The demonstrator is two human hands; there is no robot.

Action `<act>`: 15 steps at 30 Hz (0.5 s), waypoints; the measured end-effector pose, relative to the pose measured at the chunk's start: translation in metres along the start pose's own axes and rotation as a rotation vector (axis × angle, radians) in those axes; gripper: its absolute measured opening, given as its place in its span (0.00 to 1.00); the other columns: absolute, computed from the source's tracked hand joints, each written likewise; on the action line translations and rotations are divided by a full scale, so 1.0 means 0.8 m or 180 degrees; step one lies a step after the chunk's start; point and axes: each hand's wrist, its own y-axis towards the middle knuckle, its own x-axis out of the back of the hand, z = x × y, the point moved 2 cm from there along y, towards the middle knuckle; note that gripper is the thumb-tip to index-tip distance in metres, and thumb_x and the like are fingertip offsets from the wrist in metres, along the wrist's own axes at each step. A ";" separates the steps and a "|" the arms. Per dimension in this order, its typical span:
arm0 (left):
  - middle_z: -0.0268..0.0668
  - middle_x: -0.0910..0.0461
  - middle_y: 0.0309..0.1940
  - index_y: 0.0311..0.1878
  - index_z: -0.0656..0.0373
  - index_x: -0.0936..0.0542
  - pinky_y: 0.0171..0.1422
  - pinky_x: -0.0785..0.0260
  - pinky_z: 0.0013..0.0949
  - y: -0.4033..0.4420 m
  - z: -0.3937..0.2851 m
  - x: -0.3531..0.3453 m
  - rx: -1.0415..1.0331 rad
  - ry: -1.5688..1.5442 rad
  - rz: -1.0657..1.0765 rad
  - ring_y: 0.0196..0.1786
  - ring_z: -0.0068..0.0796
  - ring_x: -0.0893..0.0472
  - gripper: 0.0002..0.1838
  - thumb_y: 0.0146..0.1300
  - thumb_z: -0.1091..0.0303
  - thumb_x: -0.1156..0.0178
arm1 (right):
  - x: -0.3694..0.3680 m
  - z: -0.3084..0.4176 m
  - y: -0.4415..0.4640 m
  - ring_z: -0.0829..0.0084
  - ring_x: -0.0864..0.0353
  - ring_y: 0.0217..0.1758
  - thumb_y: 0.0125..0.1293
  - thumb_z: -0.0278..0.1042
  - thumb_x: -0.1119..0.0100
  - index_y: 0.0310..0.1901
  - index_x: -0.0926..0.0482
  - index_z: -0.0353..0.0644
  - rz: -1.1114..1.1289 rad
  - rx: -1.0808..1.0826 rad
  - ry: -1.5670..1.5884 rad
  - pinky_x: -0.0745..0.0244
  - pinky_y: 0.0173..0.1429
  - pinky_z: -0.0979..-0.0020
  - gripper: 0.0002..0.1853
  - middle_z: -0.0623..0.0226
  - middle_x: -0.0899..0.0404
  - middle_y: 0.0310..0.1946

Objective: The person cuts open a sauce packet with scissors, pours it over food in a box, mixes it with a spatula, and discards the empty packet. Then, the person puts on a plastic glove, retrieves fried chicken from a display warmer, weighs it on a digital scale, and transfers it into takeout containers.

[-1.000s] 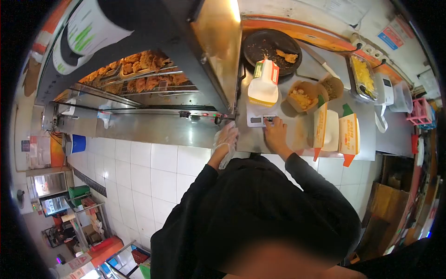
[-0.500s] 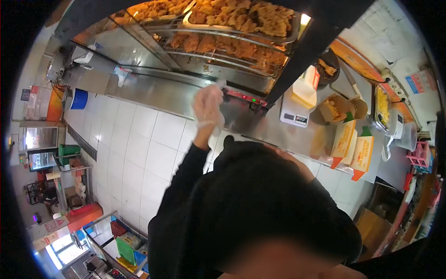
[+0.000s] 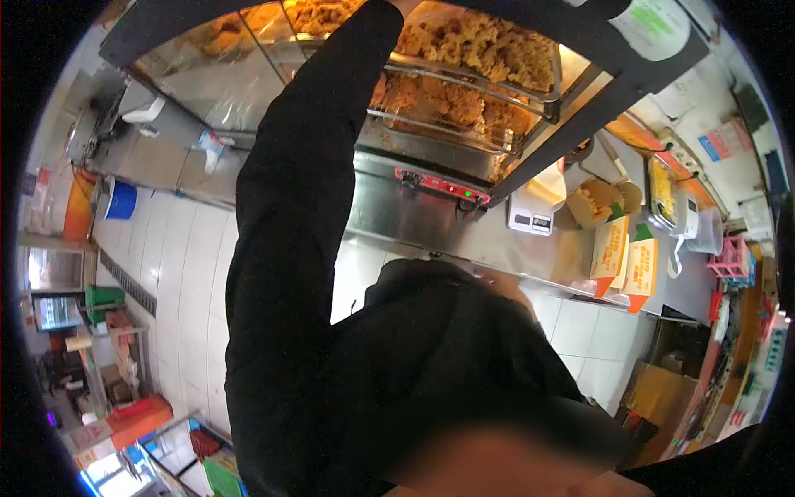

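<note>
My left arm in a black sleeve [image 3: 290, 182] stretches up across the front of a glass-sided food warmer. Only a bit of my left hand [image 3: 407, 7] shows at the top edge, by the upper tray; its fingers are out of sight. Fried chicken pieces [image 3: 472, 45] fill that upper tray, and more breaded pieces [image 3: 447, 103] lie on the rack below. Close to the counter's front edge, my right hand [image 3: 507, 286] is mostly covered by my dark clothing, so its fingers cannot be made out.
Right of the warmer, a digital scale [image 3: 530, 220] stands on the steel counter [image 3: 397, 217]. Beside it are an open carton of food [image 3: 590, 203] and two printed boxes [image 3: 610, 248]. A blue bucket [image 3: 121, 200] is at the left, near the white tiled floor [image 3: 186, 282].
My left hand, in a clear plastic glove, has risen from in front of the counter to the top of the warmer. The view has shifted slightly; my right hand stays low.
</note>
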 end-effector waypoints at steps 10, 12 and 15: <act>0.45 0.23 0.51 0.53 0.60 0.25 0.49 0.30 0.43 0.061 0.055 -0.097 0.0603 -0.0950 0.0604 0.49 0.44 0.23 0.19 0.60 0.64 0.46 | -0.074 -0.021 -0.010 0.56 0.21 0.55 0.66 0.49 0.44 0.52 0.21 0.41 -0.0518 -0.0221 0.0950 0.28 0.57 0.64 0.22 0.53 0.20 0.50; 0.45 0.23 0.52 0.54 0.60 0.25 0.50 0.30 0.42 0.066 0.058 -0.108 0.0734 -0.1149 0.0652 0.50 0.44 0.23 0.19 0.60 0.63 0.47 | -0.081 -0.020 -0.011 0.55 0.21 0.54 0.65 0.52 0.44 0.53 0.21 0.42 -0.0509 -0.0277 0.0868 0.27 0.56 0.63 0.23 0.53 0.20 0.50; 0.44 0.23 0.53 0.54 0.60 0.25 0.51 0.31 0.42 0.060 0.063 -0.138 0.0979 -0.1505 0.0638 0.50 0.44 0.23 0.19 0.61 0.63 0.47 | -0.088 -0.027 -0.001 0.53 0.21 0.53 0.64 0.53 0.43 0.53 0.21 0.43 -0.0564 -0.0223 0.0611 0.27 0.56 0.61 0.24 0.52 0.20 0.50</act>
